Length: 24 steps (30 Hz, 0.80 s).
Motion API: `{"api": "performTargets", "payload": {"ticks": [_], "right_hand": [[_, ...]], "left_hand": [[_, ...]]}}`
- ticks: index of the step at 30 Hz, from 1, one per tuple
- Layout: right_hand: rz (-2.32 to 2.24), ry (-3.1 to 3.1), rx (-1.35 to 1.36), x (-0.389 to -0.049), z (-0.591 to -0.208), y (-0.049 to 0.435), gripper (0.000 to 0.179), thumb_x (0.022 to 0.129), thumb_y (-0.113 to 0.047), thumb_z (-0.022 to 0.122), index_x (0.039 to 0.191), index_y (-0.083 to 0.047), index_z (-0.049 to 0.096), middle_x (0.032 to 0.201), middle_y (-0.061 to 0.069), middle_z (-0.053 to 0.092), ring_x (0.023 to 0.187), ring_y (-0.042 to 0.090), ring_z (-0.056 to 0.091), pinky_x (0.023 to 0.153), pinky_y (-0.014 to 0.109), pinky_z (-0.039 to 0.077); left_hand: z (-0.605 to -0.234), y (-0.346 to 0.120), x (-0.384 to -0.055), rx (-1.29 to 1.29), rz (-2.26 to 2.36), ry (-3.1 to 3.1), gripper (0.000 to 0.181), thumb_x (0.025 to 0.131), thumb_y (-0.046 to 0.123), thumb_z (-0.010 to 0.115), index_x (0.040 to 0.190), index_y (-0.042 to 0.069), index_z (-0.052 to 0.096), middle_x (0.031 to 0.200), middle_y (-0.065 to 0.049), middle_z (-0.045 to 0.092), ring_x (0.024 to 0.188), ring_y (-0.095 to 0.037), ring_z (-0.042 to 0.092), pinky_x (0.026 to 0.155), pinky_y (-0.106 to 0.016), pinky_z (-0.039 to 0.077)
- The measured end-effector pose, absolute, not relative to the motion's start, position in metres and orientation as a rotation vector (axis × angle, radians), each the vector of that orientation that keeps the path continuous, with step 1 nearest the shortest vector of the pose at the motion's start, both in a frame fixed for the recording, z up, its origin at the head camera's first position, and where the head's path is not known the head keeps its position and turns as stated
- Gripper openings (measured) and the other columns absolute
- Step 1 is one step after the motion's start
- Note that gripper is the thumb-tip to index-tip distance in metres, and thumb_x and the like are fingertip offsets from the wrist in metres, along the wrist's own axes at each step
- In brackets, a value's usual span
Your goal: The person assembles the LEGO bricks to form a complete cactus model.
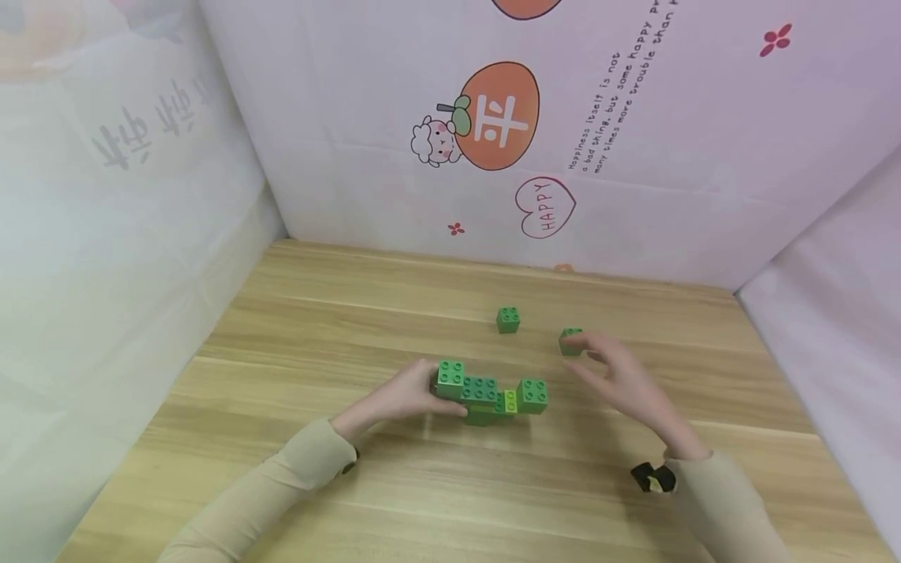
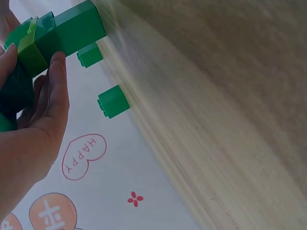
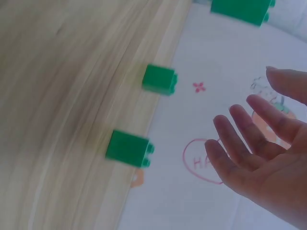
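Observation:
An assembly of green toy building bricks (image 1: 480, 391), with a lime brick (image 1: 510, 401) in it, is gripped at its left end by my left hand (image 1: 408, 395). Taller bricks rise at both ends of it. In the left wrist view, the fingers curl around the assembly (image 2: 76, 29) from below and the side. My right hand (image 1: 622, 387) reaches over a loose green brick (image 1: 568, 344), overlapping it in the head view. The right wrist view has that hand's fingers (image 3: 240, 139) spread and relaxed, apart from the brick (image 3: 127, 147), with nothing in the palm.
Another loose green brick (image 1: 507, 320) stands studs up, farther back and to the left on the wooden table (image 1: 352, 305). White printed cloth (image 1: 366, 141) hangs behind the table, and more cloth encloses both sides.

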State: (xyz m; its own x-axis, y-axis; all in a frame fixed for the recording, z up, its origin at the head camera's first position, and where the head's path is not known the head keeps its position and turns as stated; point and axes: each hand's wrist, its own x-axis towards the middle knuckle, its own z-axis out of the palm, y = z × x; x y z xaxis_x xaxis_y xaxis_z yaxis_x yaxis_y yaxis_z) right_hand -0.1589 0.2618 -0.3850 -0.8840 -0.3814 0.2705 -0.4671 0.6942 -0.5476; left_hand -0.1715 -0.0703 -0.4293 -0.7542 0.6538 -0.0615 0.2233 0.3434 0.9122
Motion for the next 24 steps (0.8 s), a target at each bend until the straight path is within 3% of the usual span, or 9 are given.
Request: {"api": "performTargets", "payload": {"ticks": [5, 13, 24], "right_hand": [[0.952, -2.780, 0.637, -0.174, -0.390, 0.274, 0.034, 0.091, -0.004, 0.068, 0.122, 0.006, 0.059, 0.119, 0.025, 0.065, 0.110, 0.042, 0.062, 0.096, 0.062, 0.052], [0.969, -2.885, 0.543, -0.191, -0.399, 0.290, 0.038, 0.095, -0.011, 0.065, 0.128, 0.006, 0.056, 0.126, 0.028, 0.061, 0.115, 0.044, 0.059, 0.100, 0.062, 0.050], [0.977, -2.939, 0.496, -0.209, -0.411, 0.300, 0.043, 0.093, -0.008, 0.065, 0.130, 0.011, 0.052, 0.128, 0.034, 0.056, 0.116, 0.051, 0.057, 0.098, 0.062, 0.051]], "left_hand": [[-0.430, -0.070, -0.171, 0.777, 1.406, 2.183, 0.042, 0.080, 0.015, 0.082, 0.120, 0.013, 0.068, 0.117, -0.001, 0.074, 0.108, -0.012, 0.069, 0.100, -0.026, 0.053], [-0.429, -0.071, -0.171, 0.790, 1.413, 2.163, 0.042, 0.080, 0.014, 0.082, 0.120, 0.014, 0.067, 0.119, -0.001, 0.074, 0.110, -0.013, 0.068, 0.102, -0.027, 0.052], [-0.429, -0.072, -0.172, 0.795, 1.412, 2.179, 0.043, 0.079, 0.017, 0.083, 0.119, 0.014, 0.067, 0.119, 0.000, 0.073, 0.109, -0.012, 0.068, 0.101, -0.026, 0.053]]}}
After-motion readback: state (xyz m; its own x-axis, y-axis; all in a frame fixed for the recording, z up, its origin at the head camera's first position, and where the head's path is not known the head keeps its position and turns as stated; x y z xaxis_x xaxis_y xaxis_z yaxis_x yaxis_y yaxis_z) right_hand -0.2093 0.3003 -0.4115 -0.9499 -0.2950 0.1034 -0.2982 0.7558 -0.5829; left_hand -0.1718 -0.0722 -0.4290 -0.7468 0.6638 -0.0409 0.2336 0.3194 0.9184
